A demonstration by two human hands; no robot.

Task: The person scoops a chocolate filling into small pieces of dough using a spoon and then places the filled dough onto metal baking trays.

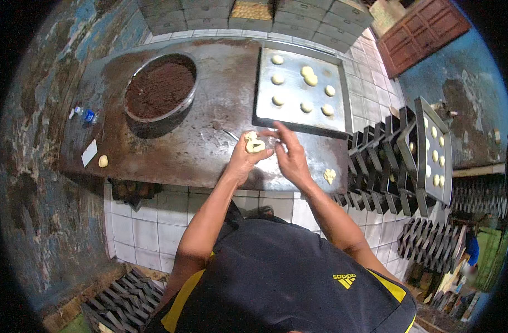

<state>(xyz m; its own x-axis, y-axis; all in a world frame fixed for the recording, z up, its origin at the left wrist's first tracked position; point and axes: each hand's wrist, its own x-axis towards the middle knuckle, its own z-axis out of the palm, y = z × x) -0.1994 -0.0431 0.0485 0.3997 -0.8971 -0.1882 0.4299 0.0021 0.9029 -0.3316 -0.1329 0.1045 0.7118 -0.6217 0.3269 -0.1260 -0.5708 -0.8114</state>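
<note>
A pale, misshapen piece of dough (254,143) sits in my left hand (242,158), whose fingers curl round it over the steel table (201,161). Just to its right, my right hand (291,158) has its fingers apart, index extended, close to the dough. Behind my left hand lies a metal spoon (226,131) with dark stuff on it. A large metal bowl (194,83) of dark brown crumbly filling (159,86) stands at the back left. A tray (295,116) holding several pale dough rounds (278,78) is at the back right. Dough scraps (330,176) lie near the right front edge.
At left are a plastic bottle (88,115), a white card (90,152) and a small dough ball (103,161). Stacked trays (387,166) stand close at right, more racks (112,299) at lower left. A person in blue (471,250) is at far right; cabinets (320,22) line the back.
</note>
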